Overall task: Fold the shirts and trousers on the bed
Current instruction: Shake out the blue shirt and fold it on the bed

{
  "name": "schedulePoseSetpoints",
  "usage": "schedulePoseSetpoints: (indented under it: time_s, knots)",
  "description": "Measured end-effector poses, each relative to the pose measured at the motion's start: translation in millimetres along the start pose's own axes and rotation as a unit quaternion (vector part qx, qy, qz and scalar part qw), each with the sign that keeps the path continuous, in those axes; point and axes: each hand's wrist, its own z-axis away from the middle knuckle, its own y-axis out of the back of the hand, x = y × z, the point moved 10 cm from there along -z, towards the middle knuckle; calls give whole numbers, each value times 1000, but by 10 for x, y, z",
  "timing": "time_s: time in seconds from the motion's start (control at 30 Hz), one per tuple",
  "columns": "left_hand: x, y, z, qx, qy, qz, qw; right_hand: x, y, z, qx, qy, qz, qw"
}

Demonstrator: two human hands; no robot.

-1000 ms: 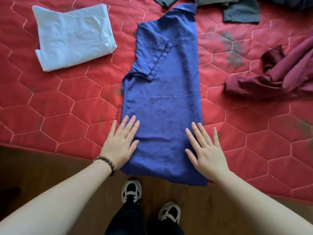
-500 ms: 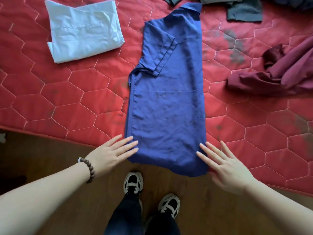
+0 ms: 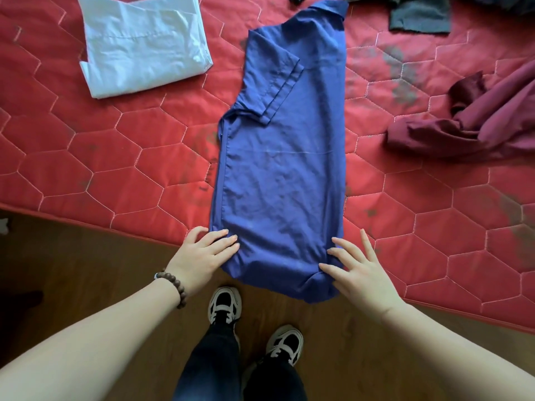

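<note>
Since a second ago both hands have slid from flat on the cloth down to the hem's two bottom corners, and that hem now bunches slightly.

The red quilted mattress (image 3: 121, 157) fills the view, and a long royal-blue short-sleeved cotton shirt (image 3: 280, 175), already folded into a narrow strip, lies along its middle, collar far, hem overhanging the near edge. Left of the blue shirt sits a folded white shirt (image 3: 142, 44); right of it lies a crumpled maroon garment (image 3: 474, 123), and beyond its collar grey clothes (image 3: 417, 15).

The left hand (image 3: 202, 256) touches the shirt's bottom-left corner with fingers loosely curved, seemingly not gripping. The right hand (image 3: 359, 270) presses spread, straight fingers on the bottom-right corner.

The step looks like the crosswise fold: next, pinch both corners and carry the hem toward the collar.
</note>
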Motion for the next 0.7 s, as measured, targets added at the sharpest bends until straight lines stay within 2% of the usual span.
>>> schedulePoseSetpoints:
  time_s: [0.07,0.1,0.13,0.17,0.2,0.27,0.33,0.4,0.43,0.47,0.5,0.53,0.57,0.63,0.67,0.7]
  knots:
    - [-91,148,-153,-15,46,68,997,57,83,-102,-23,-9,-85,996]
    - [-193,246,-242,-20,86,136,987,121,136,-170,-43,-30,-157,986]
    - [-338,321,-336,-33,140,228,963,235,226,-254,-62,-74,-237,967]
    - [-501,382,-449,-58,200,335,919,396,314,-358,-78,-136,-319,935]
    - [-653,375,-536,-85,258,442,855,578,361,-445,-85,-199,-391,895]
    - [-1047,371,-791,-69,348,577,736,975,491,-791,-50,-289,-490,821]
    - [-1412,257,-989,-9,431,653,622,1317,410,-1082,-14,-385,-564,731]
    - [-1534,-11,-1062,14,505,707,495,1531,97,-1183,-24,-502,-579,642]
    - [-1528,-180,-1039,7,536,715,449,1572,-63,-1167,-46,-548,-563,617]
    - [-1525,-331,-986,-2,561,708,428,1582,-179,-1156,-61,-574,-551,603]
    - [-1531,-425,-944,-2,576,699,424,1591,-244,-1159,-58,-587,-545,596]
    - [-1557,-503,-914,-7,577,682,449,1606,-266,-1165,-43,-590,-541,599]
    - [-1570,-518,-903,-22,567,655,500,1629,-255,-1175,-26,-586,-530,613]
    - [-1640,-462,-961,-55,532,562,630,1663,-187,-1203,-12,-568,-489,662]
    - [-1673,-450,-972,-54,531,522,666,1655,-136,-1201,-12,-562,-466,683]
    - [-1724,-429,-989,-37,534,499,681,1664,-99,-1221,-11,-557,-446,700]
